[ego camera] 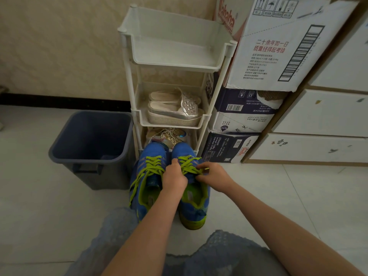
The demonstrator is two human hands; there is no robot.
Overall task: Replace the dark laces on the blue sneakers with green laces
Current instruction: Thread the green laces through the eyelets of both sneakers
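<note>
Landmark: white plastic rack (pixel 224 62), three open tiers with moulded trays on round posts.

Writing: to the right of the rack is a stack of cartons.
- The white carton (pixel 278 56) on top carries red print "二十余年如一日 / 质量经得起考验", a vertical barcode and handling pictograms.
- The carton behind it (pixel 227 18) reads "Wahaha" in red.
- The dark blue carton (pixel 245 110) below lies upside down; its print is too small to read beyond "N30".
- The lowest carton (pixel 229 146) reads "570ml×24".

Rack contents: the top tier shows nothing. The middle tier holds silver studded wedge sandals (pixel 175 108) with woven soles. The bottom tier holds a glittery laced shoe (pixel 169 135).

To the left of the rack is a grey-blue plastic bin (pixel 89 170), square and tapered, with something bluish and indistinct at the bottom.

Task items: two blue mesh sneakers stand on the floor in front of the rack's bottom tier, toes toward it. The bin-side sneaker (pixel 148 188) is fully threaded with green laces (pixel 153 166), flat woven, their ends trailing loose. The carton-side sneaker (pixel 196 204) has a green lining and a green lace (pixel 188 163) crossing its eyelets.

Hands: the left hand (pixel 175 176) has its fingers curled down, gripping the carton-side sneaker at its laced throat. The right hand (pixel 215 177) has thumb and forefinger closed together, pinching the green lace at the eyelet row.
</note>
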